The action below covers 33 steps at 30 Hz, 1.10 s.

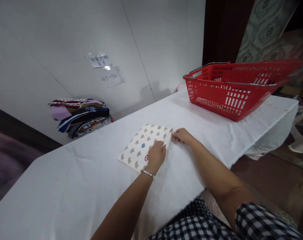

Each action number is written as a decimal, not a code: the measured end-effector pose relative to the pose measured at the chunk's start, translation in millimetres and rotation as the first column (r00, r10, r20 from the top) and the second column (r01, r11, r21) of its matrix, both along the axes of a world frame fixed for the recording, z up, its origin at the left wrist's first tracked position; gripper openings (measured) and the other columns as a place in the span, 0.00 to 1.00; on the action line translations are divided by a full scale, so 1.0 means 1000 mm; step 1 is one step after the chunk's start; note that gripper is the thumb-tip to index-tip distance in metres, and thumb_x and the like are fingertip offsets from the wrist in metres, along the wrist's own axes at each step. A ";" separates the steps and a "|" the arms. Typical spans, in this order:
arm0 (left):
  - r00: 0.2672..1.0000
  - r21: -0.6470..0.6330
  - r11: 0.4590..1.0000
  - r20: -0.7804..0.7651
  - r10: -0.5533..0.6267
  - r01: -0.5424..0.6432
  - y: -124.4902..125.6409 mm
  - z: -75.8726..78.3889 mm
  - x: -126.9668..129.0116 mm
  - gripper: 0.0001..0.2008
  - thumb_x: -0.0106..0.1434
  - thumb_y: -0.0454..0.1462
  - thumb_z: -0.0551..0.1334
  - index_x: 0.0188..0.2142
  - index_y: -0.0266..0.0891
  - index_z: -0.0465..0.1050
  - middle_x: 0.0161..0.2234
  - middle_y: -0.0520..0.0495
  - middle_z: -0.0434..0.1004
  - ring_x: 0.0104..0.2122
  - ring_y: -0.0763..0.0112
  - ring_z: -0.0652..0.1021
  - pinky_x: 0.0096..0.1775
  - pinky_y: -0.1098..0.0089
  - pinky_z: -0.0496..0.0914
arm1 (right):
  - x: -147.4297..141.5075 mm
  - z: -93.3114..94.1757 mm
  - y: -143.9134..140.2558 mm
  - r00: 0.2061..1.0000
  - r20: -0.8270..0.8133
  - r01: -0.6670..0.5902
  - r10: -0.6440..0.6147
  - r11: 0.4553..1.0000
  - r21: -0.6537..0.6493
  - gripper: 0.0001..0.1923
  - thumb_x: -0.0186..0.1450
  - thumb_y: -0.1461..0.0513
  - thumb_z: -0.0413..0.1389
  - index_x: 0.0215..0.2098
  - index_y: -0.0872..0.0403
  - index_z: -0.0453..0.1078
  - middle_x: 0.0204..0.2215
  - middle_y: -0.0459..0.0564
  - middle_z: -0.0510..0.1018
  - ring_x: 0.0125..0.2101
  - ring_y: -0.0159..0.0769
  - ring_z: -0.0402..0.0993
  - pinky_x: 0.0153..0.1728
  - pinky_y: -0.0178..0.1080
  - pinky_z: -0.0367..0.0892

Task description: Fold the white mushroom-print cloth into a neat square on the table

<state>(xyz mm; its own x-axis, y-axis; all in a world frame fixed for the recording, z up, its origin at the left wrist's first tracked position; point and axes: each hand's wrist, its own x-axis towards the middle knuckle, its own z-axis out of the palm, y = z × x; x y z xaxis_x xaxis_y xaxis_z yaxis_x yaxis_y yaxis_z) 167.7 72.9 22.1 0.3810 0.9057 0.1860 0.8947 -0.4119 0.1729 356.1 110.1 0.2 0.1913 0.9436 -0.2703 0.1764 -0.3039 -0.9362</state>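
Observation:
A cream cloth piece [139, 143], printed with grey and a few coloured mushrooms, lies flat in a neat rectangle on the white-covered table. White layers show along its right edge; whether it is a bag or a folded cloth I cannot tell. My left hand [156, 155], with a silver bracelet at the wrist, is closed on that right edge, thumb toward the layers. At the far right corner, my right hand [182, 136] pinches the edge of the same cloth between thumb and fingers. The fingertips partly hide what they grip.
A red plastic shopping basket [216, 90] with metal handles stands at the table's far right. Beyond the far edge, folded clothes [80, 116] are stacked by the wall. Handwritten paper signs [111, 76] are taped above. The white tablecloth [66, 186] hangs over the table's sides.

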 end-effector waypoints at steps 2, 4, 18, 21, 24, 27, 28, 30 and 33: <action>1.000 0.010 1.000 0.009 0.008 -0.009 0.000 0.000 0.000 0.07 0.65 0.39 0.52 0.39 0.42 0.66 0.38 0.49 0.72 0.38 0.66 0.73 0.40 0.67 0.63 | -0.002 0.000 0.000 1.000 -0.002 -0.026 0.026 0.999 -0.040 0.13 0.58 0.61 0.58 0.18 0.57 0.68 0.14 0.48 0.75 0.09 0.23 0.58 0.10 0.29 0.46; 1.000 0.018 1.000 0.007 0.008 -0.008 0.000 0.000 0.001 0.06 0.65 0.38 0.52 0.38 0.42 0.66 0.37 0.49 0.72 0.38 0.65 0.73 0.40 0.67 0.63 | -0.005 -0.001 0.001 0.999 -0.016 -0.040 0.040 0.998 -0.057 0.13 0.58 0.60 0.57 0.19 0.57 0.68 0.15 0.48 0.76 0.09 0.23 0.58 0.10 0.29 0.46; 0.994 -0.010 1.000 -0.103 -0.019 0.019 -0.002 0.004 0.005 0.08 0.66 0.38 0.51 0.42 0.42 0.66 0.41 0.47 0.70 0.39 0.65 0.73 0.38 0.67 0.64 | -0.019 -0.004 0.006 0.996 -0.049 0.084 -0.077 0.983 0.165 0.09 0.54 0.68 0.51 0.17 0.56 0.64 0.14 0.43 0.72 0.12 0.22 0.60 0.16 0.27 0.56; 0.990 -0.034 0.999 -0.138 -0.028 0.023 -0.001 0.008 0.007 0.14 0.66 0.37 0.50 0.50 0.44 0.63 0.43 0.46 0.69 0.38 0.65 0.74 0.38 0.66 0.64 | -0.019 -0.006 0.006 0.996 -0.052 0.074 -0.067 0.986 0.150 0.09 0.55 0.68 0.51 0.17 0.55 0.64 0.14 0.43 0.73 0.11 0.22 0.60 0.15 0.28 0.55; 0.979 -0.073 0.997 -0.196 -0.046 0.033 -0.001 0.012 0.010 0.18 0.66 0.36 0.49 0.55 0.46 0.60 0.43 0.45 0.69 0.37 0.65 0.75 0.38 0.65 0.65 | -0.018 -0.008 0.007 0.997 -0.052 0.061 -0.055 0.991 0.116 0.10 0.56 0.66 0.51 0.17 0.56 0.64 0.14 0.44 0.73 0.10 0.23 0.59 0.13 0.28 0.53; 0.971 -0.092 0.995 -0.235 -0.051 0.030 0.000 0.013 0.013 0.18 0.66 0.36 0.48 0.55 0.45 0.61 0.43 0.45 0.68 0.36 0.66 0.75 0.38 0.66 0.65 | -0.018 -0.011 0.009 0.997 -0.043 0.066 -0.062 0.993 0.101 0.10 0.57 0.65 0.51 0.18 0.55 0.65 0.12 0.44 0.72 0.10 0.23 0.59 0.12 0.28 0.51; 0.969 -0.090 0.996 -0.244 -0.051 0.030 0.000 0.013 0.013 0.18 0.66 0.36 0.47 0.55 0.45 0.61 0.43 0.45 0.68 0.36 0.66 0.75 0.37 0.66 0.65 | -0.018 -0.012 0.011 0.997 -0.038 0.075 -0.071 0.991 0.107 0.10 0.57 0.65 0.51 0.18 0.55 0.65 0.11 0.44 0.71 0.10 0.24 0.59 0.12 0.28 0.52; 0.965 -0.078 0.996 -0.256 -0.054 0.035 0.000 0.011 0.014 0.18 0.66 0.35 0.47 0.54 0.45 0.62 0.42 0.45 0.68 0.35 0.66 0.75 0.36 0.66 0.65 | -0.017 -0.014 0.013 0.995 -0.024 0.102 -0.099 0.986 0.133 0.09 0.57 0.66 0.51 0.19 0.55 0.65 0.11 0.42 0.70 0.11 0.24 0.60 0.14 0.27 0.53; 0.963 -0.058 0.997 -0.264 -0.059 0.045 0.002 0.008 0.013 0.18 0.66 0.34 0.47 0.54 0.45 0.63 0.41 0.45 0.68 0.33 0.66 0.75 0.36 0.65 0.66 | -0.017 -0.015 0.015 0.990 0.000 0.138 -0.140 0.975 0.175 0.08 0.56 0.67 0.51 0.19 0.55 0.65 0.10 0.40 0.67 0.12 0.24 0.60 0.16 0.27 0.56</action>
